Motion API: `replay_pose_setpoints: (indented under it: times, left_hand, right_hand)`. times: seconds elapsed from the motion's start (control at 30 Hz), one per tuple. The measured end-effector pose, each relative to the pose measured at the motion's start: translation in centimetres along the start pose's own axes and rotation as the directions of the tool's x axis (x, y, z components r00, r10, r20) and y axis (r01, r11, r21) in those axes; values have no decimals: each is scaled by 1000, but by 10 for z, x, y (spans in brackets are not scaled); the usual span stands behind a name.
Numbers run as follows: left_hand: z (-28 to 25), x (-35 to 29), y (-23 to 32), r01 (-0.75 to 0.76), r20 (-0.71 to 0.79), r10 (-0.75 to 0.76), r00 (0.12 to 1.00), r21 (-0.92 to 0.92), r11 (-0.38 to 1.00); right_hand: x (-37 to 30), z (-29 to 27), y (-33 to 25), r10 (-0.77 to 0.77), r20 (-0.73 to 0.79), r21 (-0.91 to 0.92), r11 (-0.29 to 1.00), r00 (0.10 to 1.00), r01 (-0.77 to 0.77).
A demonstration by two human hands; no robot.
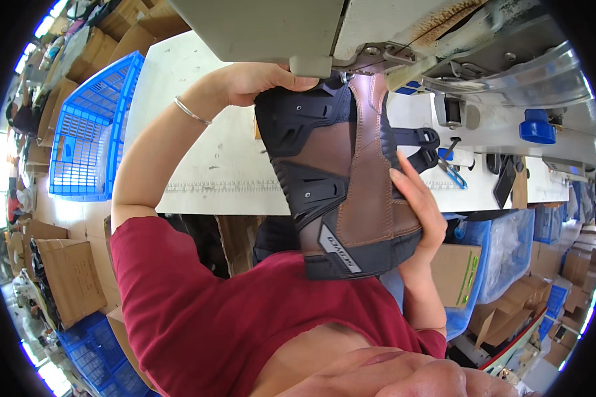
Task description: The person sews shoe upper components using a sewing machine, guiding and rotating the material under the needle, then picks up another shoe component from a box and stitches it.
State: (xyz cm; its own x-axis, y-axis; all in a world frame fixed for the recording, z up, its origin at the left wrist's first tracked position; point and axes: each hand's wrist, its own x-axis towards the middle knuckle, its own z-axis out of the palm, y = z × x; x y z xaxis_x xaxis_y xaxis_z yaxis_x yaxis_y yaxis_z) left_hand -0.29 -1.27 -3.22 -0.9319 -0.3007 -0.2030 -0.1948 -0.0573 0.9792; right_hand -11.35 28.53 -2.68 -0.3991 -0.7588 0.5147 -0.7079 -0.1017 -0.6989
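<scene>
A brown and black boot shaft point(367, 172) with stitched panels, black plastic plates and straps reaches from under the sewing machine head point(278, 33) towards my chest. Its far end sits beneath the machine's arm, where the needle area is lit and partly hidden. My left hand point(261, 81) grips the shaft's far left corner, thumb on top and other fingers out of sight. On the right side, my right hand point(420, 215) cups the shaft near its close end, fingertips pressed along the side edge. Two black buckle straps point(420, 137) stick out to the right.
The white worktable point(198, 145) carries a ruler strip along its near edge. Blue-handled snips point(453, 173) and a black flat object point(505, 182) lie to the right. A blue crate point(89, 145) stands left, a blue bin point(503, 255) right; cardboard boxes point(71, 278) surround the station.
</scene>
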Motion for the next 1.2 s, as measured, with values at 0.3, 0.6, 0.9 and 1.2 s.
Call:
replay_pose_setpoints:
  times: [0.3, 0.6, 0.9, 1.2]
  left_hand:
    - [12, -7, 1, 23, -8, -24, 1000, -132, 991]
    - [22, -11, -4, -23, -93, 3, 996, -217, 976]
    - [24, -9, -3, -62, -147, 32, 989, -204, 977]
    - [20, -6, -5, -82, -128, 50, 990, -257, 963]
  right_hand:
    - [14, -14, 16, -10, 65, 20, 1000, 998, 8]
    - [27, -28, 44, -81, 108, 67, 995, 991, 74]
    - [33, -29, 52, -86, 115, 119, 990, 990, 72]
    - [37, -27, 57, -103, 105, 132, 987, 989, 89]
